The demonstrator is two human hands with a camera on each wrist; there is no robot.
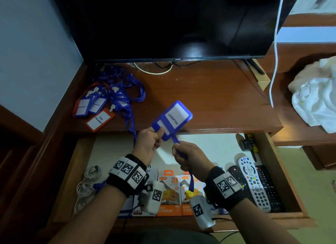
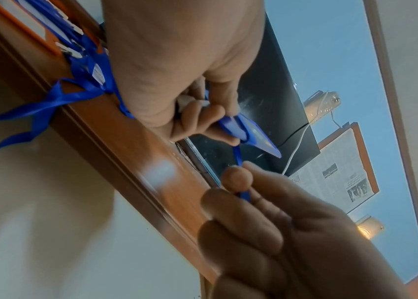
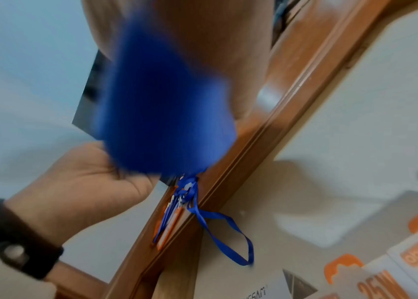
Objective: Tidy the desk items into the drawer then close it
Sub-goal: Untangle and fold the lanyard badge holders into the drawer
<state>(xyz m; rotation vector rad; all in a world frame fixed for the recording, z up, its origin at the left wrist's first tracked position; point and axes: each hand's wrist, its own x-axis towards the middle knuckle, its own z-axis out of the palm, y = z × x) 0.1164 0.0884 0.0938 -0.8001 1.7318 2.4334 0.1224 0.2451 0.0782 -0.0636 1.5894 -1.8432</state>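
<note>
A blue badge holder [image 1: 172, 116] labelled PELAWAT is held up over the desk's front edge. My left hand [image 1: 158, 134] pinches its lower end, where the clip is. My right hand [image 1: 177, 147] pinches the blue lanyard strap [image 1: 190, 182] just below the holder, and the strap hangs down past the wrist. In the left wrist view the left hand [image 2: 202, 113] grips the holder [image 2: 253, 139] and the right hand [image 2: 241, 194] pinches the strap. A pile of blue and orange badges with lanyards [image 1: 101, 102] lies at the desk's left. The drawer [image 1: 269, 171] below stands open.
The drawer holds orange charger boxes [image 1: 169, 194], remotes [image 1: 254, 183] at the right and white cables [image 1: 87, 183] at the left. A dark TV [image 1: 172, 22] stands at the desk's back. A white cloth [image 1: 314, 94] lies on the right shelf, beside a hanging white cord [image 1: 274, 62].
</note>
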